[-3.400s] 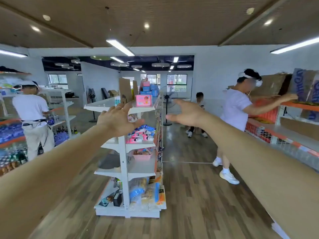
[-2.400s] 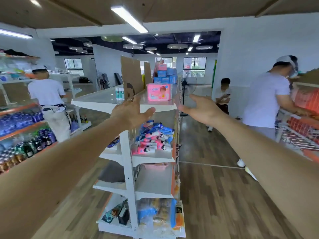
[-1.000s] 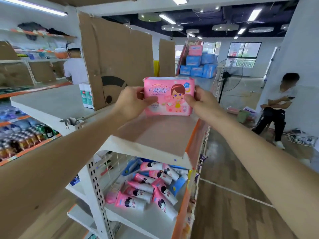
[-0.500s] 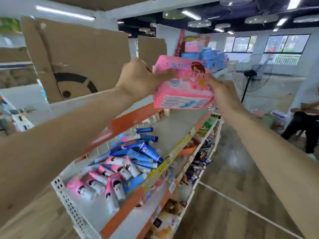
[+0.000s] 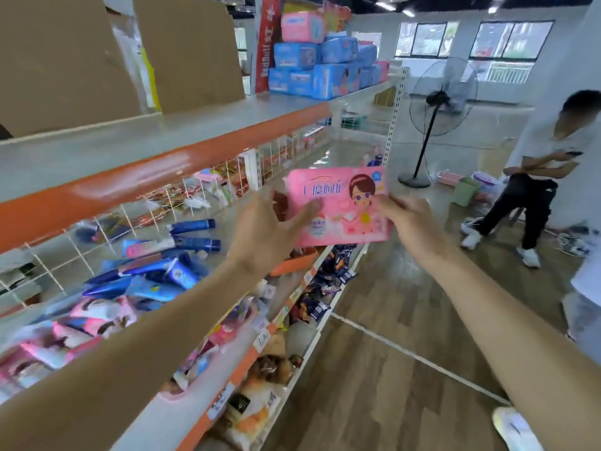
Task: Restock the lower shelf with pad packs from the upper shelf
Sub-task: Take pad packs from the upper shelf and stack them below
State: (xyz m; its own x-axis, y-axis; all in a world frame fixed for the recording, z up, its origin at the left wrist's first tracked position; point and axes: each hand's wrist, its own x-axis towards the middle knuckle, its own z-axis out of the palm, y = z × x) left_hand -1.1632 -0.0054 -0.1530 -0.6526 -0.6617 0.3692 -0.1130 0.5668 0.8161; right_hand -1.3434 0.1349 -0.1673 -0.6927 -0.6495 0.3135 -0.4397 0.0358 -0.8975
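Two forearms (image 5: 146, 346) — bare throughout

Bright daylight from windows (image 5: 474, 39) beyond the right hand (image 5: 410, 222); glare on shelf edge (image 5: 130, 187), blur left of left hand (image 5: 265, 239).

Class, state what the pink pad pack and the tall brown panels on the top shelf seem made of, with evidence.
The pink pad pack: probably thin plastic film, glossy and printed, wrinkled at its edges. The brown panels: apparently cardboard, matt, standing stiffly upright.
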